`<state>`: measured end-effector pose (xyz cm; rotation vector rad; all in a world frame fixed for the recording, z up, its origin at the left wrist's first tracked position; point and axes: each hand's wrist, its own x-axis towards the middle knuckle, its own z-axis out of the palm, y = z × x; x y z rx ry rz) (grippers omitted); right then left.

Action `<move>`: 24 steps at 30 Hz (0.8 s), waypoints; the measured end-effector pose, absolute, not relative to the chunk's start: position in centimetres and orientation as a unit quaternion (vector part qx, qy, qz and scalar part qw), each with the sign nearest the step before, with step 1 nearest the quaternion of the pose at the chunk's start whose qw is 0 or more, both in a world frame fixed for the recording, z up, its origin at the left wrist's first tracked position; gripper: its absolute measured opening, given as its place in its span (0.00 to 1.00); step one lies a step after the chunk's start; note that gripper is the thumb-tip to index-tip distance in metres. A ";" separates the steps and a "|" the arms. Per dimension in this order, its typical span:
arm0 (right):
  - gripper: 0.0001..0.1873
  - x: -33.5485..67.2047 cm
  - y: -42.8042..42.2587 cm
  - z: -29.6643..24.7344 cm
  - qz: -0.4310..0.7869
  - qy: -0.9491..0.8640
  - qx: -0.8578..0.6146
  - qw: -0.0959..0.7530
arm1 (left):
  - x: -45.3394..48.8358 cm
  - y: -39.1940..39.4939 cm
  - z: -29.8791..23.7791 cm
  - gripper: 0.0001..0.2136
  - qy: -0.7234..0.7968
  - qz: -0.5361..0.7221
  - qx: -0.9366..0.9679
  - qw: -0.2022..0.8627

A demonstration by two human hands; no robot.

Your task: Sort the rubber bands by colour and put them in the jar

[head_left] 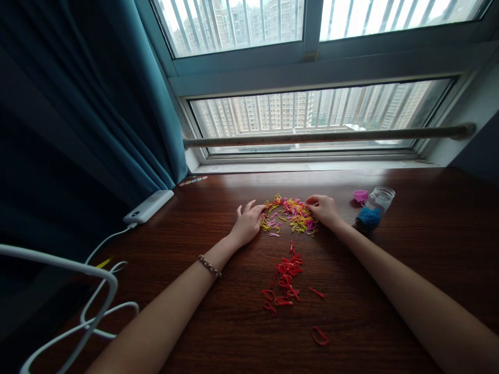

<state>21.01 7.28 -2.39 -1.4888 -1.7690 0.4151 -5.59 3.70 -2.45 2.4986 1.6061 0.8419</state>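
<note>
A pile of pink, yellow and orange rubber bands [294, 210] lies on the brown wooden table in front of me. My left hand [249, 223] is at the pile's left edge, fingers spread and some fingertips touching the bands. On the opposite side, my right hand [324, 210] has its fingers pinched together at the pile's edge; whatever is between the fingertips is hidden. Closer to me is a separate heap of red rubber bands [286, 278]. Two red bands sit apart from it, one a narrow strip [317, 292], the other an open loop [320, 335].
A clear jar [380, 200] with blue contents stands tilted beyond my right forearm, beside a small pink cup-like piece [360, 196]. At left, a white power bank [148, 206] has a white cable [111, 234] attached. A blue curtain [128, 104] and a window rail [323, 136] border the table.
</note>
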 end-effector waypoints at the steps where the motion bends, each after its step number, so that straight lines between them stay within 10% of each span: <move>1: 0.07 20.9 7.3 -2.3 0.178 -0.687 -0.576 0.406 | -5.6 3.7 -2.5 0.13 0.515 0.268 0.814 0.027; 10: 0.14 19.8 6.1 -0.4 0.459 -0.531 -0.466 0.539 | -5.5 3.6 -2.5 0.15 0.505 0.223 0.834 0.026; 24: 0.16 19.8 5.7 0.0 0.538 -0.520 -0.375 0.547 | -6.2 3.4 -1.4 0.03 0.511 0.434 0.741 0.032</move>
